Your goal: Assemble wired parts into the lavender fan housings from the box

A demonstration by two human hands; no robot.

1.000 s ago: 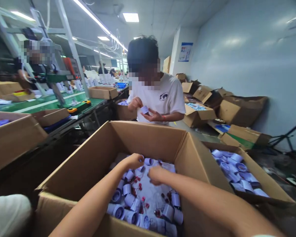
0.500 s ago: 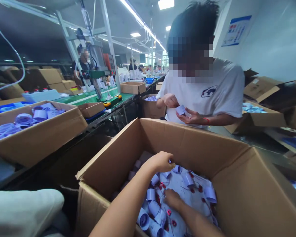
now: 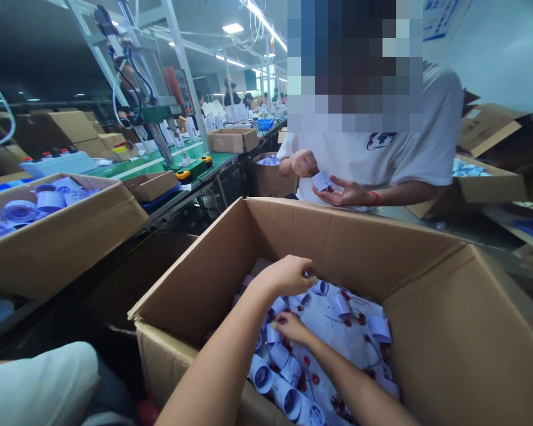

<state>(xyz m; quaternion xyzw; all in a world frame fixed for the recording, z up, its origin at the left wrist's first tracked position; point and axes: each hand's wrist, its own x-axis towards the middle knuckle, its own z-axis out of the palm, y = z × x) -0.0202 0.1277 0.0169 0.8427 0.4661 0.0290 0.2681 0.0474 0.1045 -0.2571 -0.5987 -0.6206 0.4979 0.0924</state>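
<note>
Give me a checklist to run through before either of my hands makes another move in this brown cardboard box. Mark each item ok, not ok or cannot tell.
1. Open top of the brown cardboard box leaves room for both hands: ok.
2. Your bare left hand free of any part: cannot tell; its curled fingers hide what they may hold.
3. Your bare right hand clear of the lilac cylindrical cups: cannot tell; fingertips are right by one, contact unclear.
4. Cups standing in neat rows: not ok; they lie at mixed angles.
5. Small round red parts gathered together: not ok; they lie scattered.
6. Co-worker's hands outside the box: ok.
</note>
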